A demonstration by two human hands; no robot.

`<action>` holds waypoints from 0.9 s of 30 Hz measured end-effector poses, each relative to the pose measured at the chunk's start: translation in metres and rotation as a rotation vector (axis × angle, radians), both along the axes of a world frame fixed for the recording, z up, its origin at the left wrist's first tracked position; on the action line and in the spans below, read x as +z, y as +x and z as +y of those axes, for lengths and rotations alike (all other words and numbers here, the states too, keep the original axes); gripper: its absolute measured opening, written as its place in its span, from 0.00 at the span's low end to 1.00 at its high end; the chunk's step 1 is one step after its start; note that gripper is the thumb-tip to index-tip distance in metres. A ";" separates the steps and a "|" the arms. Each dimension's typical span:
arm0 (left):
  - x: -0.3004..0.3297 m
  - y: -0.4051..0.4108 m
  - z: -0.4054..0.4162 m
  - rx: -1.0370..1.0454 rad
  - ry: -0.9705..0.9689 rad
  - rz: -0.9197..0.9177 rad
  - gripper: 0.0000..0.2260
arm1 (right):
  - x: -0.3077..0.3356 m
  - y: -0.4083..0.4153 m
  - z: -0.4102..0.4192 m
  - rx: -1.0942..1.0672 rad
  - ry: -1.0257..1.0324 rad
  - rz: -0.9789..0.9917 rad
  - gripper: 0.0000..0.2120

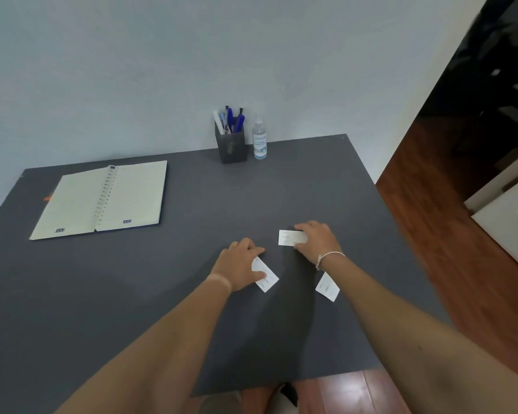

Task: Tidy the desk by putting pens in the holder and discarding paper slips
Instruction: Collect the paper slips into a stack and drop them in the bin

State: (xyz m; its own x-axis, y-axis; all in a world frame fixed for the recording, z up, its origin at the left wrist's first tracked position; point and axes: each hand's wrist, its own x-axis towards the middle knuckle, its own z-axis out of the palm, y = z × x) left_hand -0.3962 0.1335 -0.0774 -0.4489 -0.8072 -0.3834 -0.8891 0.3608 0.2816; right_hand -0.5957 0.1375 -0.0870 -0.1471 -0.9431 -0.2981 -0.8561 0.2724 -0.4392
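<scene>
now both hands rest flat: left hand (242,265) on slip (266,277), right hand (317,240) on slip nearer holder (232,144); neither gripped, so pinch edges to lift.

The desk (132,294) is matt dark grey and smooth. Three white paper slips (290,238) lie on it. The notebook (102,201) at left has lined paper pages and a wire spiral. The sanitizer bottle (259,141) is clear plastic; the floor (461,264) at right is glossy reddish wood.

Dark grey desk (192,264) against plain pale wall (162,55), reddish wood floor (461,234) to the right (dark doorway (497,70) beyond), white furniture (509,228) at right edge
</scene>
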 end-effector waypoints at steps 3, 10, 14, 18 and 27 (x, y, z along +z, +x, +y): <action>-0.001 -0.002 -0.001 0.005 0.024 0.015 0.25 | -0.002 0.003 0.001 0.013 -0.025 0.075 0.22; -0.002 -0.005 -0.002 0.068 0.060 0.057 0.22 | -0.001 0.006 0.000 -0.023 -0.007 0.068 0.17; -0.004 -0.006 0.000 0.145 0.081 0.119 0.18 | -0.001 0.009 0.002 -0.060 -0.014 0.013 0.13; -0.005 -0.006 -0.001 0.221 0.094 0.163 0.10 | -0.001 0.009 0.004 -0.120 0.013 -0.119 0.11; 0.005 -0.001 -0.007 0.408 0.178 0.370 0.08 | 0.008 0.009 0.006 -0.167 0.062 -0.237 0.12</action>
State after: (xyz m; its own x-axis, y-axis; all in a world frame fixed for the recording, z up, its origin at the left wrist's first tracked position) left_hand -0.3977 0.1261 -0.0722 -0.2454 -0.8803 -0.4060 -0.7771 -0.0718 0.6253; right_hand -0.5866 0.1436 -0.0788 -0.2179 -0.8909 -0.3986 -0.6732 0.4329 -0.5995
